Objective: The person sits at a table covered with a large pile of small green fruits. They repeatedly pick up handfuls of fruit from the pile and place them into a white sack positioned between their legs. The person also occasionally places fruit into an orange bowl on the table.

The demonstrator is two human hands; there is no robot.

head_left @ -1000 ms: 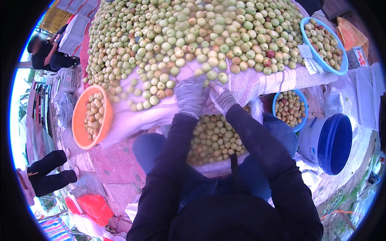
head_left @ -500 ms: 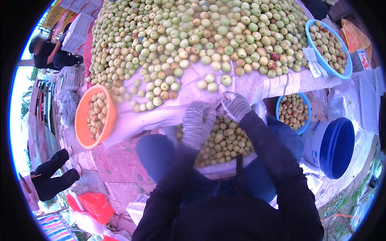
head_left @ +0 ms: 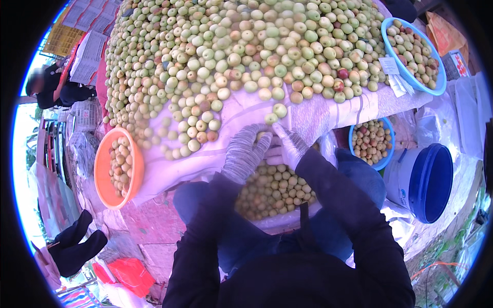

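Note:
Both my hands wear grey-white knit gloves and meet at the front edge of a cloth-covered table (head_left: 239, 110). My left hand (head_left: 244, 155) has its fingers curled at a small pale green round fruit (head_left: 261, 136), mostly covered by the glove. My right hand (head_left: 291, 148) is beside it, thumb raised and fingers stretched toward the left hand; nothing shows in it. Two loose fruits, one of them a green fruit (head_left: 280, 110), lie just beyond my fingertips. Below my hands, between my knees, a container holds many pale fruits (head_left: 277, 192); its body is mostly hidden.
A big heap of fruit (head_left: 205, 46) covers the table behind. An orange basin (head_left: 102, 177) stands left, a blue basin (head_left: 438, 77) far right, and another blue-rimmed basin (head_left: 393, 151) below it, all with fruit. A blue-and-white bucket (head_left: 418, 182) leans right. A person (head_left: 54, 87) is far left.
My left hand has moved up to the table edge and closed at a fruit. My right hand has shifted slightly down-left and spread its fingers. The loose group ahead of my hands has thinned.

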